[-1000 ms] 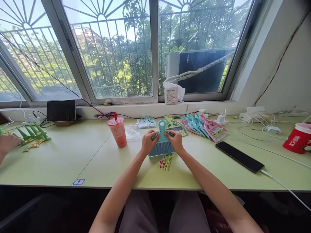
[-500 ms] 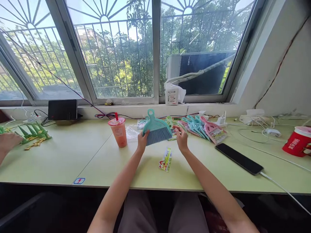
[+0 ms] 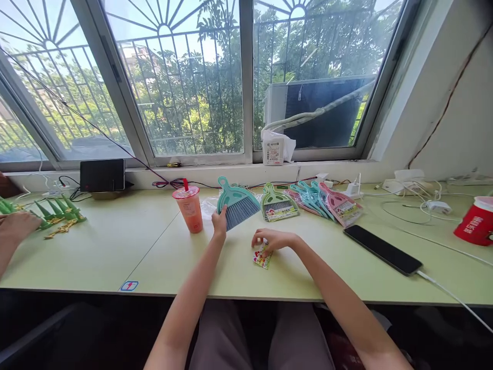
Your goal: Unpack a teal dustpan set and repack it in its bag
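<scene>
My left hand [image 3: 220, 224] grips a small teal dustpan with a grey brush [image 3: 235, 203] and holds it tilted above the pale green table [image 3: 115, 246]. My right hand [image 3: 272, 239] rests low on the table with its fingertips curled on a small colourful paper label [image 3: 262, 258]. Just behind lies a green dustpan set [image 3: 276, 203], and to its right a fanned pile of teal and pink dustpan sets [image 3: 323, 201].
An orange drink cup with a red straw [image 3: 188, 207] stands left of my left hand. A black phone [image 3: 382, 249] on a white cable lies at the right, a red cup [image 3: 475, 221] at the far right. Another person's hand [image 3: 17, 227] is by green pieces [image 3: 57, 212] at the left edge.
I lifted the teal dustpan off the table in my left hand and swung it left. My right hand let go of it and came down onto the paper label.
</scene>
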Available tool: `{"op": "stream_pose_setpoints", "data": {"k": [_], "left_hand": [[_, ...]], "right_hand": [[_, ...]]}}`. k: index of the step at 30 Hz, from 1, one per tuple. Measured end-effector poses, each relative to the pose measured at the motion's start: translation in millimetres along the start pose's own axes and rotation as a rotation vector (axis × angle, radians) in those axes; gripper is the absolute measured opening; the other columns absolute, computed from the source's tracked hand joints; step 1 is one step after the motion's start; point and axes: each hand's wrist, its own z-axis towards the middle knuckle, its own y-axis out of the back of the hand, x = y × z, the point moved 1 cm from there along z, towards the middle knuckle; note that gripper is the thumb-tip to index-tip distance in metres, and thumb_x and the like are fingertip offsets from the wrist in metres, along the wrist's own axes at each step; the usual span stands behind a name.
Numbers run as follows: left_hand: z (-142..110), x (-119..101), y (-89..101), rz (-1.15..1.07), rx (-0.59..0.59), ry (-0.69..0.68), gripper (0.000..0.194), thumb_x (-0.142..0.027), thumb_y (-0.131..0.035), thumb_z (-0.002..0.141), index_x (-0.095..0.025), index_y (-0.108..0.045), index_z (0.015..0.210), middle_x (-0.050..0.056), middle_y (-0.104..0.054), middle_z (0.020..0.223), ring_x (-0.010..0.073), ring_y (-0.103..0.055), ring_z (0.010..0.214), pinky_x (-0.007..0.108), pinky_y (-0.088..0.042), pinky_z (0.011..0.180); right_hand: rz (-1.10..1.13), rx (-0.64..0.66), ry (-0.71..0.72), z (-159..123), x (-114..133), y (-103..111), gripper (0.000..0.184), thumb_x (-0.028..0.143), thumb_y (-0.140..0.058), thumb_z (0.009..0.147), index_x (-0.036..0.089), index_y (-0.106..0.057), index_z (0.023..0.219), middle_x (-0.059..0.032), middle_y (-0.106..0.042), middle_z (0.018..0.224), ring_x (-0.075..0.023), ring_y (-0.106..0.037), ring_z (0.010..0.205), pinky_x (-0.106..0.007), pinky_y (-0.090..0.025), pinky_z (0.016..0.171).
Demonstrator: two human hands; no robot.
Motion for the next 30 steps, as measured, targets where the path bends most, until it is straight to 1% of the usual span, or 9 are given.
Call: {"op": "stream_pose_setpoints", "data": {"k": [3, 7, 12, 14, 16, 19, 21, 24, 30], "left_hand": [[0.7, 4.5, -3.0, -0.031, 0.005, 0.046, 0.047, -0.055, -0.062, 0.076, -0.012, -0.067, 0.092, 0.006, -0.066, 0.078, 0.0186, -0.060, 0.081, 0.030, -0.046, 0.076], [0.2, 7.6, -4.3, -0.050, 0.041, 0.051, 0.047, -0.057, -0.065, 0.072, -0.013, -0.066, 0.089, 0.005, -0.066, 0.080, 0.0180, -0.057, 0.079, 0.030, -0.044, 0.074], [-2.2, 8.1, -4.9, -0.050, 0.063, 0.041, 0.046, -0.057, -0.068, 0.068, -0.014, -0.066, 0.084, 0.005, -0.065, 0.079, 0.0175, -0.055, 0.074, 0.029, -0.042, 0.070], [-3.1, 8.3, -6.0, -0.054, 0.069, 0.048, 0.045, -0.057, -0.068, 0.068, -0.014, -0.066, 0.083, 0.004, -0.064, 0.077, 0.0175, -0.055, 0.074, 0.029, -0.042, 0.069], [-4.5, 7.9, -7.9, -0.076, 0.094, 0.060, 0.046, -0.057, -0.070, 0.066, -0.015, -0.066, 0.083, 0.004, -0.064, 0.076, 0.0176, -0.056, 0.073, 0.028, -0.042, 0.068], [-8.9, 4.7, -12.0, -0.132, 0.176, 0.067, 0.048, -0.057, -0.073, 0.064, -0.014, -0.067, 0.085, 0.004, -0.065, 0.076, 0.0184, -0.057, 0.074, 0.028, -0.043, 0.069], [-13.4, 0.8, -15.1, -0.172, 0.237, 0.059, 0.048, -0.056, -0.074, 0.063, -0.014, -0.068, 0.086, 0.004, -0.066, 0.077, 0.0188, -0.058, 0.076, 0.029, -0.044, 0.070], [-21.3, -4.3, -20.6, -0.219, 0.321, 0.052, 0.048, -0.057, -0.074, 0.063, -0.014, -0.069, 0.086, 0.003, -0.067, 0.076, 0.0185, -0.059, 0.074, 0.028, -0.045, 0.070], [-38.4, -2.7, -34.9, -0.288, 0.550, 0.166, 0.051, -0.057, -0.077, 0.061, -0.014, -0.067, 0.085, 0.004, -0.069, 0.077, 0.0201, -0.062, 0.072, 0.031, -0.049, 0.068]], "right_hand": [[0.063, 0.030, -0.051, 1.9, -2.5, -1.3, 0.029, 0.021, -0.078, 0.064, 0.019, -0.071, 0.092, -0.0019, -0.064, 0.092, -0.0149, -0.057, 0.083, -0.023, -0.045, 0.073], [0.124, 0.015, -0.048, 4.1, -1.2, -3.5, 0.024, 0.019, -0.080, 0.059, 0.017, -0.065, 0.078, 0.0004, -0.062, 0.085, -0.0130, -0.056, 0.079, -0.021, -0.042, 0.069], [0.435, -0.052, -0.010, 5.8, 4.8, -1.5, 0.031, 0.033, -0.075, 0.070, 0.018, -0.054, 0.088, 0.0013, -0.061, 0.076, -0.0131, -0.056, 0.070, -0.023, -0.041, 0.062], [0.539, -0.195, 0.032, 5.3, 8.5, 2.8, 0.038, 0.041, -0.072, 0.073, 0.020, -0.051, 0.098, -0.0002, -0.064, 0.082, -0.0142, -0.058, 0.072, -0.024, -0.042, 0.062], [0.484, -0.460, 0.014, 2.7, 10.9, 9.0, 0.041, 0.045, -0.067, 0.079, 0.021, -0.050, 0.108, -0.0024, -0.066, 0.088, -0.0156, -0.061, 0.073, -0.024, -0.042, 0.062], [0.058, -0.937, -0.165, -6.4, 11.4, 18.0, 0.034, 0.044, -0.054, 0.091, 0.020, -0.054, 0.115, -0.0050, -0.068, 0.083, -0.0175, -0.061, 0.069, -0.025, -0.035, 0.060], [-0.253, -1.087, -0.256, -12.0, 11.0, 20.6, 0.032, 0.042, -0.046, 0.096, 0.019, -0.059, 0.114, -0.0064, -0.068, 0.075, -0.0182, -0.060, 0.065, -0.025, -0.031, 0.059], [-0.497, -1.063, -0.251, -13.8, 10.5, 19.0, 0.033, 0.041, -0.043, 0.099, 0.019, -0.060, 0.116, -0.0063, -0.069, 0.071, -0.0171, -0.060, 0.062, -0.025, -0.028, 0.058], [-0.645, -0.816, -0.162, -1.8, 9.7, 8.0, 0.030, 0.037, -0.057, 0.094, 0.022, -0.059, 0.120, -0.0056, -0.073, 0.077, -0.0177, -0.065, 0.066, -0.024, -0.032, 0.057]]}}
